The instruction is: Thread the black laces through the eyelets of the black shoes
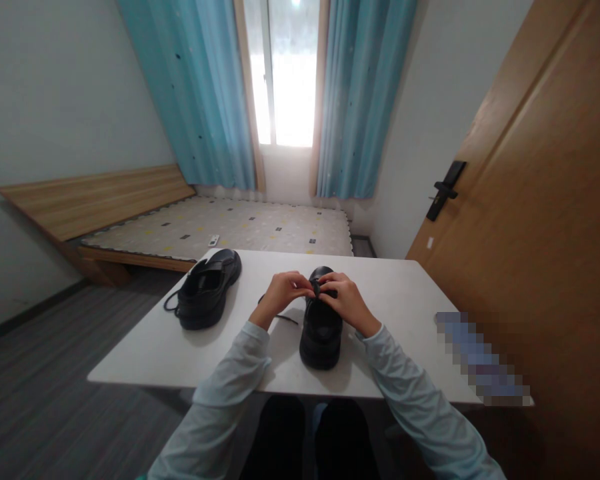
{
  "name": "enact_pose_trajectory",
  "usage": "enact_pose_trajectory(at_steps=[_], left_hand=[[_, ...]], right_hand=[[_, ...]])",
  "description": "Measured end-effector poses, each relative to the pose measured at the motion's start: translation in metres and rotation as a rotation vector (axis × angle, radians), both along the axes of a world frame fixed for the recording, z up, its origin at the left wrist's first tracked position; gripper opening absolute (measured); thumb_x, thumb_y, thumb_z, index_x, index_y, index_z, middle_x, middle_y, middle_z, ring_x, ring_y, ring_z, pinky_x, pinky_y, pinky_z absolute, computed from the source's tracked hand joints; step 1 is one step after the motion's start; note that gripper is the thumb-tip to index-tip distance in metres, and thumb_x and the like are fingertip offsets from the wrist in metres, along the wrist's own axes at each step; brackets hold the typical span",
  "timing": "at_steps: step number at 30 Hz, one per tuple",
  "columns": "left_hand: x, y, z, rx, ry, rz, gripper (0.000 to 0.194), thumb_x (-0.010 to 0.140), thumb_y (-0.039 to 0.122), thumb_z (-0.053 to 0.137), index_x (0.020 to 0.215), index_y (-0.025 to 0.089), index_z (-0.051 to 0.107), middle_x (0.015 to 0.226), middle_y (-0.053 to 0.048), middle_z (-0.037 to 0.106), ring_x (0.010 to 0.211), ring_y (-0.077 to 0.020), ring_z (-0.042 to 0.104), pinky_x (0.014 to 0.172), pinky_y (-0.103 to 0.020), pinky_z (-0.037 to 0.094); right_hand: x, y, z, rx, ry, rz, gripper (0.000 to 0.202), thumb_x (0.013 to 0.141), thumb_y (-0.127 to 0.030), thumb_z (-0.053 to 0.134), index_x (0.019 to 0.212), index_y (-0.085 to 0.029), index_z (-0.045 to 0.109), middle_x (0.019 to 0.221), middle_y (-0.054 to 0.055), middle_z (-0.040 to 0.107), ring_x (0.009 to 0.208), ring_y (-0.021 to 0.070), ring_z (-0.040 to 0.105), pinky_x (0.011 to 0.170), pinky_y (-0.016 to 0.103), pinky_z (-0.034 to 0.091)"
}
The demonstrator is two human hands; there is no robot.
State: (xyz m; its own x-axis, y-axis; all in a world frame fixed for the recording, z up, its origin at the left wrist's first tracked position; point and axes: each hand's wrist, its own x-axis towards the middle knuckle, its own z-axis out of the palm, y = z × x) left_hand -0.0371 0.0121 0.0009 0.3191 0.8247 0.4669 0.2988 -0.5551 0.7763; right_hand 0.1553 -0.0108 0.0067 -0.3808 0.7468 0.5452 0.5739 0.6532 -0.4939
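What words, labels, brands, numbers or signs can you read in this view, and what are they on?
No text is readable.
Left black shoe: faint insole mark, too blurred.
Small white rectangular item on the patterned mattress: too small.
Small white sticker on the brown wooden door: too small.
Pixelated bluish item: obscured.
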Motion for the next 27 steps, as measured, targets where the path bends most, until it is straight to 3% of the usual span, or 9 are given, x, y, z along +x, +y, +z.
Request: enact_pose_trajectory(at_steps=[7,10,13,18,27], left_hand=[[0.006,-0.003,0.001,-0.085,-0.013,0.024,0.015,0.068,0.035,0.073,0.073,0.020,0.072,0.068,-0.002,0.069,0.067,-0.0165,0.063,0.062,-0.025,0.046],[0.006,-0.004,0.003,-0.122,-0.041,0.105,0.021,0.075,0.038,0.066,0.087,0.021,0.071,0.061,0.000,0.064,0.061,-0.0152,0.061,0.059,-0.024,0.046],[0.004,-0.002,0.001,-0.062,0.009,0.170,0.021,0.073,0.040,0.068,0.084,0.022,0.072,0.057,0.001,0.061,0.057,-0.0142,0.058,0.057,-0.023,0.045],[0.003,0.003,-0.004,0.000,0.016,0.136,0.016,0.068,0.037,0.072,0.072,0.021,0.070,0.067,-0.002,0.065,0.061,-0.0144,0.057,0.055,-0.023,0.044],[0.005,0.003,-0.005,-0.147,-0.128,0.021,0.024,0.071,0.038,0.070,0.073,0.016,0.062,0.071,-0.003,0.065,0.067,-0.0141,0.060,0.056,-0.022,0.044]], right_hand=[[0.001,0.000,0.001,-0.024,0.010,-0.011,0.010,0.072,-0.012,0.067,0.068,-0.020,0.068,0.098,0.007,0.067,0.097,0.0235,0.058,0.088,0.042,0.044],[0.004,-0.002,0.005,-0.045,0.012,0.033,0.011,0.072,-0.011,0.065,0.068,-0.020,0.067,0.099,0.007,0.066,0.098,0.0228,0.058,0.090,0.042,0.044],[0.009,-0.003,0.009,-0.075,0.023,0.070,0.010,0.072,-0.011,0.065,0.067,-0.020,0.066,0.101,0.007,0.065,0.098,0.0225,0.058,0.090,0.042,0.044],[0.015,-0.004,0.014,-0.115,0.029,0.089,0.009,0.071,-0.012,0.064,0.067,-0.019,0.066,0.104,0.008,0.064,0.099,0.0221,0.059,0.092,0.040,0.044],[0.023,-0.010,0.028,-0.128,0.043,0.132,0.009,0.072,-0.013,0.063,0.066,-0.019,0.065,0.104,0.007,0.065,0.098,0.0213,0.060,0.092,0.039,0.044]])
